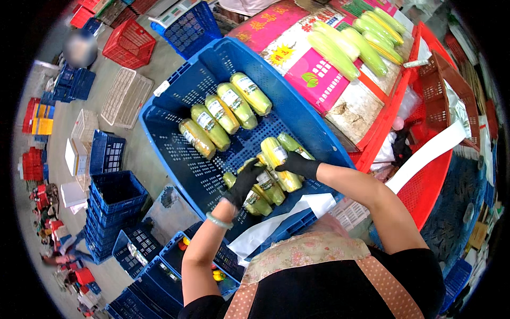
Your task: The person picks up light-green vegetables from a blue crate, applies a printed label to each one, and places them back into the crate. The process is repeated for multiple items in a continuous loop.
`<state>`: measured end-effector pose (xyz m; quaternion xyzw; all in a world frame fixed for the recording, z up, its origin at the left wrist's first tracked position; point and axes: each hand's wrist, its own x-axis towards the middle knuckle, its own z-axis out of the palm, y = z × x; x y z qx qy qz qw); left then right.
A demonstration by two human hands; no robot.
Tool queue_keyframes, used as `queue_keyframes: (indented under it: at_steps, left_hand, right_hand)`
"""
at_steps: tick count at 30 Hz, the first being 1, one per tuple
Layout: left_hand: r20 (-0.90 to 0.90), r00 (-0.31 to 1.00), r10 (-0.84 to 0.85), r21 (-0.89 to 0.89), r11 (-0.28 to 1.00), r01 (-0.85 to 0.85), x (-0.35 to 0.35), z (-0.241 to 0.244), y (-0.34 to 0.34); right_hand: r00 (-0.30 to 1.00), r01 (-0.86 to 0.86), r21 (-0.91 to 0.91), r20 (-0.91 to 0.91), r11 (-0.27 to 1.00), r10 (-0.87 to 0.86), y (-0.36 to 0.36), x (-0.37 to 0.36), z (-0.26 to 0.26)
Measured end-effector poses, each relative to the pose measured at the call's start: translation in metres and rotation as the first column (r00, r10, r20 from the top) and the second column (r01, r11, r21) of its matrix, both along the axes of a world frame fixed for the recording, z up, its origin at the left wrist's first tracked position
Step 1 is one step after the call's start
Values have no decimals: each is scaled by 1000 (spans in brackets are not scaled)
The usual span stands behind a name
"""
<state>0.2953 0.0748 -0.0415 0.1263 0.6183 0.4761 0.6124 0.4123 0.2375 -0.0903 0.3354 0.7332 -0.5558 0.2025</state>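
Observation:
A large blue plastic crate [175, 175] lies before me with two rows of wrapped, labelled ears of corn. The far row [217, 113] stands side by side. In the near row, my right hand [301, 165], in a black glove, grips a wrapped ear of corn [281, 163] that lies on top of others. My left hand [245, 183], also gloved in black, rests on the near row's left ears [271, 187]; whether it grips one is hidden. A strip of white paper or film [271, 229] hangs over the crate's near rim.
Unlabelled ears of corn [334, 46] lie on flattened printed cartons [318, 79] at the upper right. A red plastic basket [426, 187] stands at the right. Stacked blue crates [115, 191] and crates with peppers stand at the left. A person [79, 48] is at the upper left.

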Motion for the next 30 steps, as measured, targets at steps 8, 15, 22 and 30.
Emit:
queue_keyframes:
  at_steps: [8, 15, 22, 30]
  left_hand:
    - [-426, 505, -750, -217, 627, 748, 50, 72, -84]
    - [-563, 695, -447, -64, 862, 502, 65, 67, -111]
    - [-674, 739, -14, 108, 987, 118, 62, 136, -145]
    - [-595, 737, 320, 288, 941, -175, 48, 164, -167]
  right_hand:
    - [968, -249, 334, 125, 909, 219, -44, 10, -19]
    - [884, -466, 314, 204, 827, 420, -20, 3, -50]
    - [805, -551, 126, 339, 825, 486, 7, -15, -16]
    - [818, -450, -290, -514, 844, 260, -52, 4, 166]
